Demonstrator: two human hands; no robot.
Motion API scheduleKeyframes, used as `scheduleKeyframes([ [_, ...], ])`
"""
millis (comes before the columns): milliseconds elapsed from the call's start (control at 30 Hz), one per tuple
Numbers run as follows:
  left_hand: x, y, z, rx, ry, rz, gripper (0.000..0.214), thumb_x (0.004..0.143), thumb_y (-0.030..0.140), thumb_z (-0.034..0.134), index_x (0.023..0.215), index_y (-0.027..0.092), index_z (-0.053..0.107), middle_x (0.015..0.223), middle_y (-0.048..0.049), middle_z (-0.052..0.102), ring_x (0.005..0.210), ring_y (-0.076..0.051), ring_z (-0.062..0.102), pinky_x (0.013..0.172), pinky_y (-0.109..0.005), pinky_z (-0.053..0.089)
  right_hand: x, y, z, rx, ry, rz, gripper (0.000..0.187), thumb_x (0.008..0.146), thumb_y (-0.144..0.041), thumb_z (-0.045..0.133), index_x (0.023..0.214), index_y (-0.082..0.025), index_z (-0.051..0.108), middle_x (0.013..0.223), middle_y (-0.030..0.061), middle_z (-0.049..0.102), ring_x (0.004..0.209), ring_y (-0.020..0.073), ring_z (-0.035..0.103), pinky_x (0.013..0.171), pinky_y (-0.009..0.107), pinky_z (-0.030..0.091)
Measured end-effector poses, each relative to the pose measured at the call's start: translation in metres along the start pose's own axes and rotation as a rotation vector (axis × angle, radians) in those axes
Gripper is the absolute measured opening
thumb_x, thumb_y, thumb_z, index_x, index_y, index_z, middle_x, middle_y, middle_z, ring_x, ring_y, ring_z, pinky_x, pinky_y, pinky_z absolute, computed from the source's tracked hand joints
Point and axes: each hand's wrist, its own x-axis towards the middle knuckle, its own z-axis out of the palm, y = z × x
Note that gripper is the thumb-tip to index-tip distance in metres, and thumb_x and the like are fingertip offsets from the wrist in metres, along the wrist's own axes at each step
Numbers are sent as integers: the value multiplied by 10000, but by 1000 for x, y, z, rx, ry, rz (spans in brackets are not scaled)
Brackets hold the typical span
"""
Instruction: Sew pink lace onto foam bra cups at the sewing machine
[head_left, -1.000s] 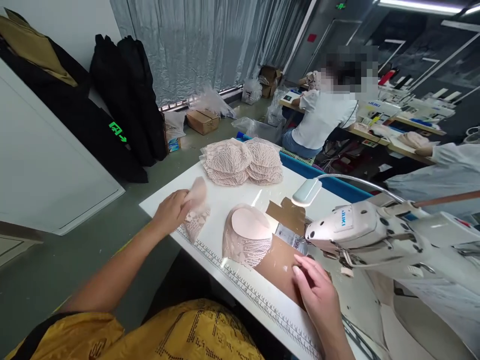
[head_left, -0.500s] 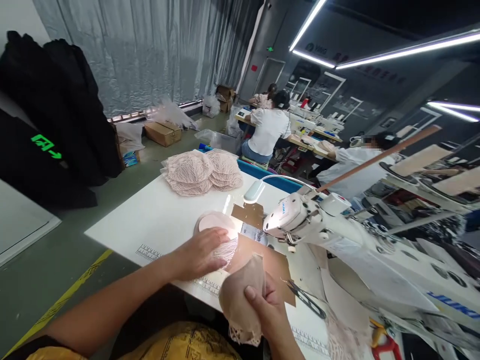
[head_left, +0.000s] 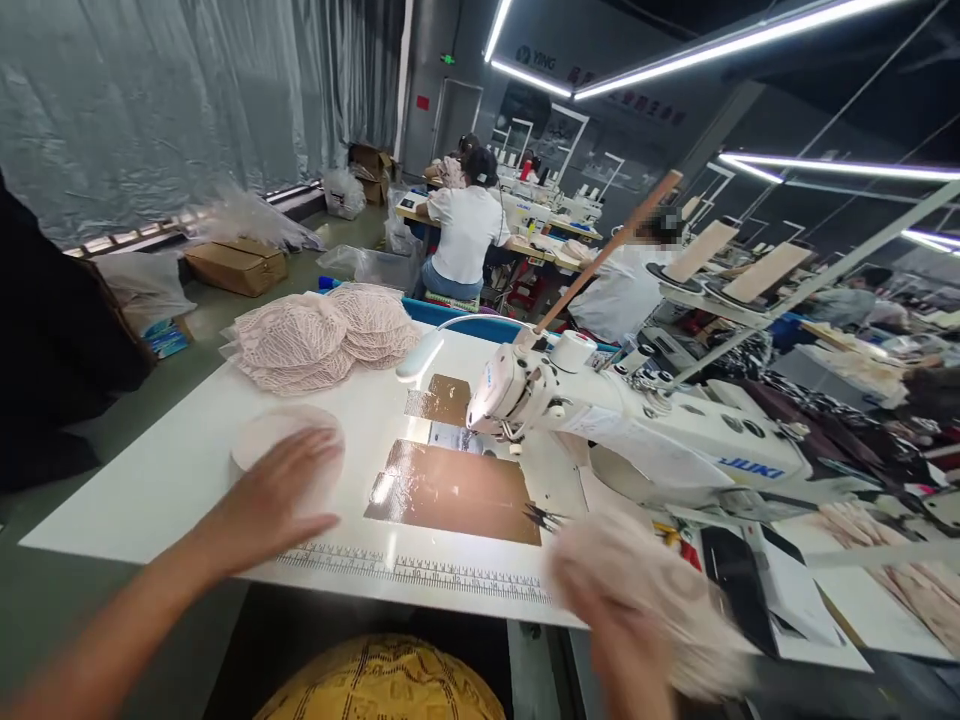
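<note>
My left hand (head_left: 281, 495) lies palm down with fingers stretched over a pale, round bra cup (head_left: 255, 435) on the white sewing table; motion blurs the fingers. At the right, my right hand (head_left: 619, 620) is smeared by motion, its fingers around the edge of a beige lace bra cup (head_left: 660, 590), which is blurred too. Just left of that cup, scissors (head_left: 544, 516) show only in part. A sewing machine (head_left: 517, 390) stands between my hands, beyond a brown plate (head_left: 457, 490) on the tabletop. No fabric shows under its needle area.
Stacked lace cups (head_left: 300, 340) sit at the table's far left. A lamp (head_left: 420, 358) arches beside the machine head. Printed rulers (head_left: 420, 572) run along the front edge. Thread cones (head_left: 701, 250) stand at the right. Co-workers (head_left: 465, 230) sit at machines beyond.
The view has turned right. My right hand has carried the beige cup rightward, past the scissors. My left hand and the pale cup have moved left, away from the needle area.
</note>
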Motion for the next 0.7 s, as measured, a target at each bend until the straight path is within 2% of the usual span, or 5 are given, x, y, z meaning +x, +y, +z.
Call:
scheduleKeyframes([
  [167, 25, 83, -2, -744, -641, 189, 743, 732, 483, 727, 1401, 270, 483, 1299, -48, 628, 1131, -271, 618, 955, -334, 522, 37, 5, 83, 110, -765, -196, 48, 783, -252, 644, 800, -212, 666, 756, -19, 663, 695, 154, 603, 605, 243, 479],
  [267, 29, 82, -2, -830, -695, 18, 381, 830, 413, 609, 1138, 197, 663, 1017, -31, 715, 916, -230, 661, 776, -257, 530, 44, 9, 84, 29, -514, -329, 71, 706, -138, 599, 735, -203, 597, 689, -32, 604, 606, 111, 520, 543, 206, 392],
  [467, 19, 46, 0, -544, -166, -367, 302, 923, 427, 493, 948, 174, 655, 865, -44, 665, 809, -204, 589, 735, -272, 464, 64, 25, 58, 87, 52, -417, 187, 742, -166, 617, 646, -220, 465, 665, -21, 535, 611, 124, 489, 544, 227, 358],
  [567, 21, 67, 11, -969, -367, -224, 414, 952, 472, 471, 1211, 180, 609, 901, -57, 658, 817, -199, 609, 730, -284, 491, 70, 25, 72, 185, -149, -234, 160, 764, -260, 661, 692, -214, 527, 755, 7, 605, 662, 143, 542, 576, 243, 412],
  [700, 26, 100, 18, -1465, -664, 80, 822, 882, 482, 622, 1549, 277, 187, 1190, -111, 619, 1052, -253, 613, 954, -416, 485, 70, 28, 97, 500, -523, 123, 155, 749, -340, 686, 795, -208, 621, 725, -11, 635, 661, 153, 574, 595, 256, 466],
])
